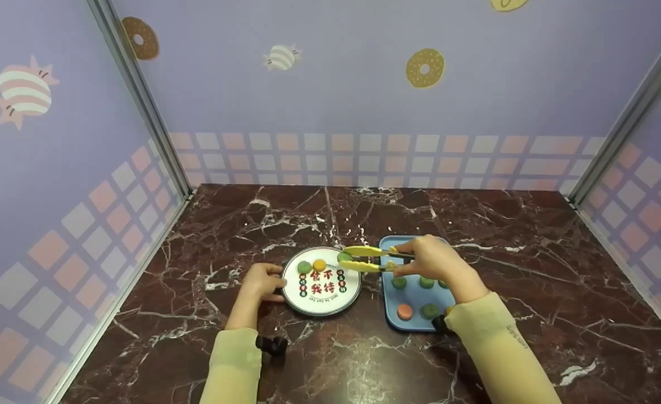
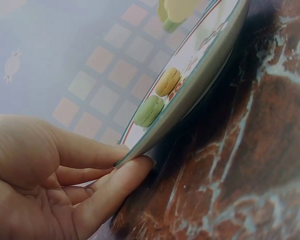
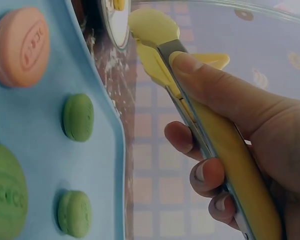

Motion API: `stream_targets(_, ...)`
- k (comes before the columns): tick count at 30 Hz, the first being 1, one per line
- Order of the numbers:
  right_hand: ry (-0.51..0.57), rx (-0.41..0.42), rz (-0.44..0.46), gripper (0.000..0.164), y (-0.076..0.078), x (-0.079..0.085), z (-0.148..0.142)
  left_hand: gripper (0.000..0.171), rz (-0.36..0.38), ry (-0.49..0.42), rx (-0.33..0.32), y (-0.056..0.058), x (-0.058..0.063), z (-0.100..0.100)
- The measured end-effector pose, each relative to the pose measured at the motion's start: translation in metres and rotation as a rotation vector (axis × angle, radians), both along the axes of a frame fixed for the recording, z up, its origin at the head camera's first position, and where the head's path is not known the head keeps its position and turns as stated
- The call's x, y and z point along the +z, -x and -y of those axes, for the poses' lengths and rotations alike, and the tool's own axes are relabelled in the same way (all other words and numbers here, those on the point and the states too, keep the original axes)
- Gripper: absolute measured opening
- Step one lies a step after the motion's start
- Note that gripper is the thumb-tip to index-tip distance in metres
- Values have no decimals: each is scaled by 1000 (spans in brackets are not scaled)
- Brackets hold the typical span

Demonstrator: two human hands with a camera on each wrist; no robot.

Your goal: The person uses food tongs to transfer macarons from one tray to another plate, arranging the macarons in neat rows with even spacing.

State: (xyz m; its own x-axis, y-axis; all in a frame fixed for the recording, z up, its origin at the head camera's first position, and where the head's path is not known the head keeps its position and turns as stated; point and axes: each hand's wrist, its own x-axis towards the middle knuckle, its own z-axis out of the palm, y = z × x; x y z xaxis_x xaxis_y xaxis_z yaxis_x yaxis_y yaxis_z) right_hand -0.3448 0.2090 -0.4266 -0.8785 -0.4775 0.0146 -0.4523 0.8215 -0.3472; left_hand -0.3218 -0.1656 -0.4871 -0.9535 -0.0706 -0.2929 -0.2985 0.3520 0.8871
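My left hand (image 1: 262, 282) pinches the left rim of a round white plate (image 1: 330, 308) with a dark edge and red lettering; in the left wrist view the rim lies between thumb and fingers. A green macaron (image 1: 304, 267) and a yellow macaron (image 1: 319, 265) sit side by side toward the plate's back left. With my right hand (image 1: 434, 261) I grip yellow-tipped tongs (image 1: 364, 267), thumb on one arm and fingers curled round the other. Between the tong tips, over the plate's right back edge, is another green macaron (image 1: 343, 257).
Right of the plate stands a blue tray (image 1: 412, 296) holding a pink macaron (image 1: 404, 311) and several green ones, partly hidden by my right arm. Both rest on a dark red marbled table (image 1: 252, 219). Patterned walls (image 1: 353, 101) enclose its back and sides.
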Motion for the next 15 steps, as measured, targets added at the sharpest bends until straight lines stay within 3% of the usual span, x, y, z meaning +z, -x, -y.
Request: stream_targets(15, -10, -6, 51, 56, 9, -9, 23, 48, -2, 8, 0, 0, -1, 0)
